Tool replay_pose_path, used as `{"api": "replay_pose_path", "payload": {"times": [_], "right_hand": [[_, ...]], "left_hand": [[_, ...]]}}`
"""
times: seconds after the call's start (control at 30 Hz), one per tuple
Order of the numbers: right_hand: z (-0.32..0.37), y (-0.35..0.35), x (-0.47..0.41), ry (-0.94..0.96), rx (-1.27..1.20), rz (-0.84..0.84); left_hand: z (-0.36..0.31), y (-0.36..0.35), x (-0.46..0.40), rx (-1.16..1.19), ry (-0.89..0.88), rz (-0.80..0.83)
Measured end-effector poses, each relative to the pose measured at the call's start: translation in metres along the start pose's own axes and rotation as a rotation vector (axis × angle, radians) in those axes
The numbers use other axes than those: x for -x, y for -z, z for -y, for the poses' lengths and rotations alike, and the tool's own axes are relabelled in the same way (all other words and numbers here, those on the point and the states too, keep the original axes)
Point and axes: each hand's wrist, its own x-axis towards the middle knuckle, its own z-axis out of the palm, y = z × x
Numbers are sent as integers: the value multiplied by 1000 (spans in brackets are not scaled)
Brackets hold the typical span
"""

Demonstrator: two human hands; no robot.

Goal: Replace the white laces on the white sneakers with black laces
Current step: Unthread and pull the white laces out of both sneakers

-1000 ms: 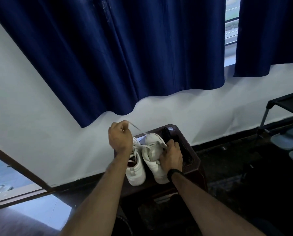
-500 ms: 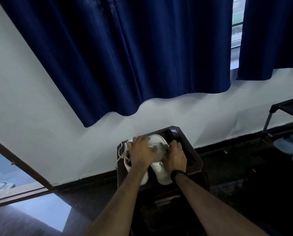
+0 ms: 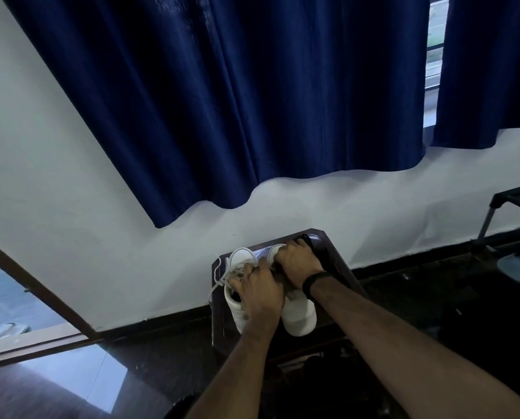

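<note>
Two white sneakers stand side by side on a small dark stool. My left hand lies over the tongue of the left sneaker, and its fingertips dig into the loose white lace, which trails off the stool's left edge. My right hand curls over the front of the right sneaker, whose heel shows below my wrist. A dark strip, probably the black lace, lies just past my right hand. The sneakers' eyelets are hidden by my hands.
A white wall with a blue curtain rises right behind the stool. A dark metal rack holding grey shoes stands at the right. A glass door with a wooden frame is at the left. The floor is dark and glossy.
My left hand came down from holding the white lace up in the air and now sits on the left sneaker. My right hand slid forward over the right sneaker's front.
</note>
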Motion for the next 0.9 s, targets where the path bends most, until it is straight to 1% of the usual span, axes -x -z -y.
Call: {"api": "replay_pose_path", "payload": {"times": [0.07, 0.1, 0.17, 0.2, 0.23, 0.27, 0.3, 0.37, 0.4, 0.47, 0.5, 0.53, 0.57, 0.6, 0.7, 0.73, 0.77, 0.8, 0.83, 0.87, 0.9], "right_hand": [[-2, -3, 0, -78, -124, -41], [-5, -3, 2, -192, -261, -73], [-15, -7, 3, -512, -622, -134], [-20, -10, 3, -628, -729, -130], [-22, -11, 2, -663, -770, -106], [-24, -10, 1, -613, -750, -89], [-24, -8, 0, -497, -682, -90], [-22, 2, 2, -165, -464, -114], [-21, 8, 2, -38, -362, -100], [-15, 15, 0, 130, -97, -10], [-12, 16, 0, 168, 7, 28], [-12, 17, 0, 161, 31, 50], [-14, 18, -1, 103, -48, 50], [-18, 18, -2, -5, -231, 12], [-42, 18, -6, -480, -976, -139], [-51, 16, -6, -621, -1145, -194], [-56, 13, -2, -720, -1233, -218], [-58, 8, 1, -757, -1255, -207], [-57, 5, 3, -732, -1212, -176], [-56, 3, 4, -660, -1101, -148], [-54, 1, 5, -558, -923, -126]], "left_hand": [[-3, 5, 3, 9, 1, -10], [-4, 7, 5, 9, 2, -14], [-6, 10, 8, 14, 8, -22], [-6, 11, 8, 19, 9, -25], [-5, 10, 7, 19, 10, -25], [-5, 9, 6, 17, 9, -22], [-4, 8, 6, 17, 6, -25], [-3, 5, 4, 26, 4, -36], [-2, 3, 3, 16, 9, -35], [-1, -1, 1, -11, 22, -37], [0, -3, 0, -14, 23, -36], [1, -4, -1, -14, 20, -39], [2, -6, -1, -13, 14, -51], [2, -6, -1, -11, 10, -64], [0, -3, 2, 10, 4, -84], [-1, -1, 3, 13, 0, -88], [-3, 1, 4, 8, -2, -88], [-4, 3, 5, -5, 1, -82], [-6, 5, 6, -24, 4, -88], [-7, 5, 7, -46, 9, -104], [-7, 4, 7, -64, 9, -118]]}}
